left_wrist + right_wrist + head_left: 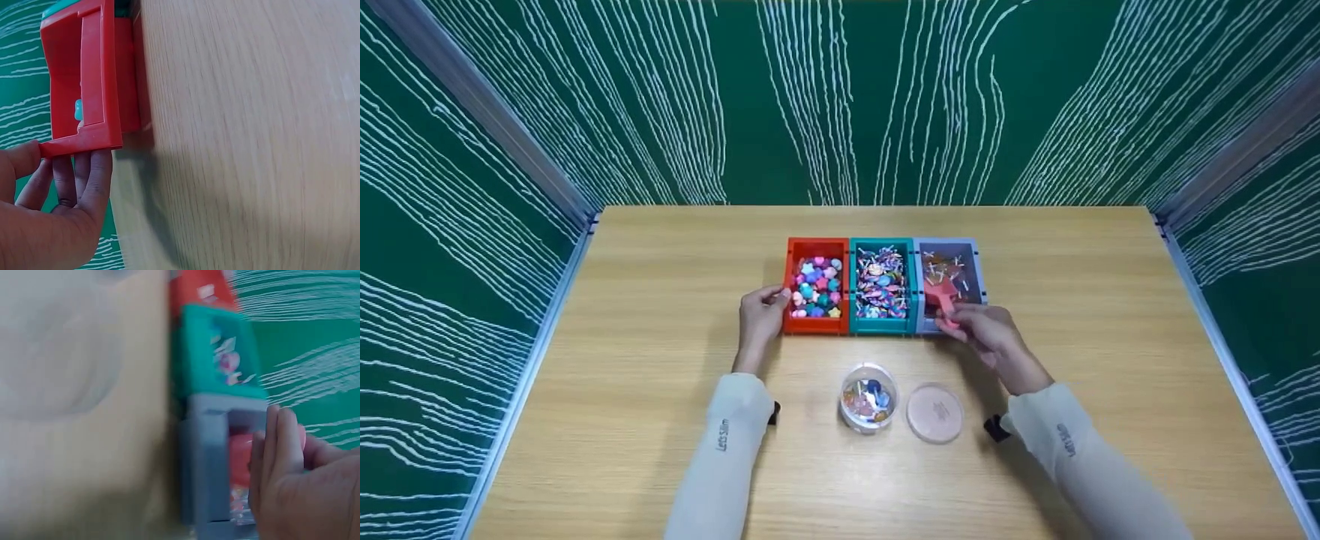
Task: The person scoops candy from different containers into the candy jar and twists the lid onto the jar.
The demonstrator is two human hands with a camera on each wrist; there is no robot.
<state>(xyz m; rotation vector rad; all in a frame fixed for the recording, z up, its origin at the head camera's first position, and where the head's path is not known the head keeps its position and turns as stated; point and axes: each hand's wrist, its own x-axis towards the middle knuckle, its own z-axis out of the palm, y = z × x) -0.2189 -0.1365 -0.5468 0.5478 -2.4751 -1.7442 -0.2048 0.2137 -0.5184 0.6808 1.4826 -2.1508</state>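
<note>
A red bin [817,325], a teal bin [883,325] and a grey bin [977,274] stand joined in a row. My left hand [760,324] grips the red bin's left wall, thumb at the rim and fingers along the outside in the left wrist view. Small colourful star and round beads [819,285] fill that bin. With my right hand [996,339] I hold a pink scoop [942,294] by its handle, its head down inside the grey bin among small clear-brown and white pieces. In the right wrist view my fingers partly hide the scoop [240,458].
Colourful stick-like pieces [882,281] fill the teal bin. In front of the row stands a clear round jar [868,429] holding several small charms, with a pale pink round lid [934,412] lying beside it. Green walls with white lines border the wooden table [585,450].
</note>
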